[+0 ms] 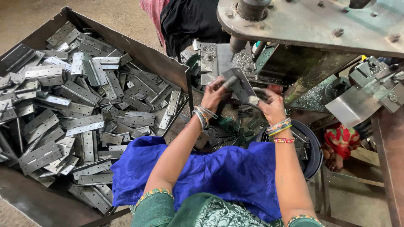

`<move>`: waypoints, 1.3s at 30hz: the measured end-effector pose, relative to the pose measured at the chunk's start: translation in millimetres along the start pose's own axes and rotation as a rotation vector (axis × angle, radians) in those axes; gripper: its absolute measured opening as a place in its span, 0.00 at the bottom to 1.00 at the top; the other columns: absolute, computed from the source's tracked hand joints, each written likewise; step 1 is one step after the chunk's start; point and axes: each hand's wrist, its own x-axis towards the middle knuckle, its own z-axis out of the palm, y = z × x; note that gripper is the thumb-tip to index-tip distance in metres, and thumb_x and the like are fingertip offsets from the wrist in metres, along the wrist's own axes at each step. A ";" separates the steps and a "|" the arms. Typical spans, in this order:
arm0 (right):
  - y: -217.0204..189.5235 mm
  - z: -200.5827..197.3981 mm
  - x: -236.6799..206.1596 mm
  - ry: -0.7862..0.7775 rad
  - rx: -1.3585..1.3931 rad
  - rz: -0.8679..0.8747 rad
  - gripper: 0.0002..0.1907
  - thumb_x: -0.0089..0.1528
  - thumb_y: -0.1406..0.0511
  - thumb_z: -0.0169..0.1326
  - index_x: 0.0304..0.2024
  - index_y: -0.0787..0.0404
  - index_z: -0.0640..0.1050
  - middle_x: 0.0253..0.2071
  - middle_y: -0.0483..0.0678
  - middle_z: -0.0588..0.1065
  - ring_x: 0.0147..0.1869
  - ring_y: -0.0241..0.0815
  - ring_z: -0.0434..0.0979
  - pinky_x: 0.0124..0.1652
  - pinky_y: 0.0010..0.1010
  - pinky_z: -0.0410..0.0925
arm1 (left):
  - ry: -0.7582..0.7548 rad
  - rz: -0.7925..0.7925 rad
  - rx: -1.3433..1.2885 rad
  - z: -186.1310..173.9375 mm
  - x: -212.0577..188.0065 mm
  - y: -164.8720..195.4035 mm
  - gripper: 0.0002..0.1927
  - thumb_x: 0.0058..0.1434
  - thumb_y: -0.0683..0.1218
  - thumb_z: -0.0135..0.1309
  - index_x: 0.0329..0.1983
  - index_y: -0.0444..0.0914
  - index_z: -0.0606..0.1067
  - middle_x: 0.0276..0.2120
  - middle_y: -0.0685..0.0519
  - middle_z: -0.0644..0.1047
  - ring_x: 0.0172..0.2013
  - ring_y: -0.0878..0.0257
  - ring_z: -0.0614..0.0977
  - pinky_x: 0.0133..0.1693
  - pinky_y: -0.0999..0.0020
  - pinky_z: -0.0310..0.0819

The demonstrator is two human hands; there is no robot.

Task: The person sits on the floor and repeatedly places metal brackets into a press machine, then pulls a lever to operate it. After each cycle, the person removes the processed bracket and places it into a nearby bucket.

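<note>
From our head view, little room lies between the hinge bin's right wall (185, 80) and the machine frame (311, 25). Our left hand (214, 93) and right hand (271, 105) have fingers closed around one metal hinge (239, 86), held just beneath the drill tip (234, 46).

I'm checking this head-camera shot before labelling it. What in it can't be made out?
- Hinge: partly covered by the left hand and right hand.
- Drill tip: blurred, partly hidden by the machine plate.
- Bucket: contents mostly hidden by the right forearm.
- Tray of hinges: cut off at the left edge.
</note>
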 end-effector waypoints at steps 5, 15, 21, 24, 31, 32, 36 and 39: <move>-15.9 39.3 18.0 0.305 -0.555 -0.197 0.13 0.58 0.73 0.63 0.47 0.63 0.83 0.42 0.49 0.82 0.43 0.39 0.83 0.45 0.27 0.76 | 0.017 -0.142 -0.139 -16.4 12.0 -5.5 0.12 0.63 0.45 0.58 0.50 0.41 0.78 0.40 0.52 0.82 0.36 0.64 0.82 0.37 0.68 0.82; 49.4 97.2 76.0 -0.018 -1.419 -0.545 0.13 0.60 0.74 0.59 0.47 0.60 0.81 0.51 0.48 0.76 0.57 0.49 0.74 0.47 0.37 0.75 | 0.401 0.288 1.211 -30.5 -8.3 -6.0 0.14 0.64 0.48 0.58 0.52 0.42 0.81 0.52 0.49 0.79 0.53 0.50 0.76 0.57 0.59 0.71; 52.0 59.3 43.5 0.189 -2.021 -0.485 0.21 0.51 0.63 0.51 0.48 0.57 0.78 0.53 0.50 0.76 0.58 0.45 0.75 0.52 0.47 0.74 | 0.232 0.521 1.755 -12.9 15.0 -24.9 0.25 0.67 0.59 0.54 0.59 0.39 0.75 0.63 0.47 0.72 0.69 0.49 0.65 0.70 0.43 0.43; 58.0 30.4 8.4 -0.043 -1.866 0.122 0.14 0.64 0.61 0.51 0.48 0.61 0.78 0.43 0.52 0.80 0.47 0.49 0.82 0.48 0.48 0.73 | 0.129 0.446 1.825 -8.6 25.3 -21.8 0.28 0.65 0.62 0.52 0.59 0.40 0.75 0.65 0.50 0.71 0.70 0.49 0.62 0.72 0.41 0.34; 125.6 12.6 -29.5 -0.166 -1.448 0.671 0.21 0.60 0.65 0.52 0.55 0.65 0.72 0.49 0.63 0.78 0.52 0.62 0.80 0.49 0.52 0.74 | 0.045 0.279 1.822 -5.0 30.6 -5.1 0.23 0.61 0.57 0.57 0.56 0.43 0.77 0.64 0.53 0.71 0.70 0.50 0.61 0.72 0.39 0.31; 135.4 14.0 -29.5 -0.195 -1.413 0.686 0.20 0.62 0.64 0.50 0.56 0.65 0.71 0.49 0.64 0.78 0.52 0.63 0.80 0.48 0.53 0.73 | 0.054 0.312 1.813 -5.5 31.7 -4.4 0.23 0.61 0.57 0.57 0.57 0.42 0.76 0.64 0.52 0.71 0.70 0.49 0.62 0.72 0.38 0.31; 160.9 20.3 -30.3 -1.106 -1.928 0.235 0.16 0.64 0.64 0.49 0.52 0.65 0.76 0.49 0.60 0.78 0.52 0.59 0.81 0.50 0.60 0.72 | 0.041 0.357 1.824 -13.9 37.6 -7.1 0.23 0.60 0.54 0.59 0.57 0.44 0.76 0.64 0.56 0.71 0.71 0.50 0.62 0.73 0.38 0.30; 165.4 19.3 -33.4 -1.118 -2.032 0.175 0.15 0.64 0.66 0.47 0.49 0.68 0.78 0.47 0.59 0.79 0.51 0.56 0.82 0.50 0.61 0.72 | 0.018 0.424 1.831 -21.3 40.2 -10.6 0.27 0.59 0.54 0.59 0.61 0.43 0.75 0.63 0.53 0.71 0.69 0.49 0.63 0.72 0.38 0.30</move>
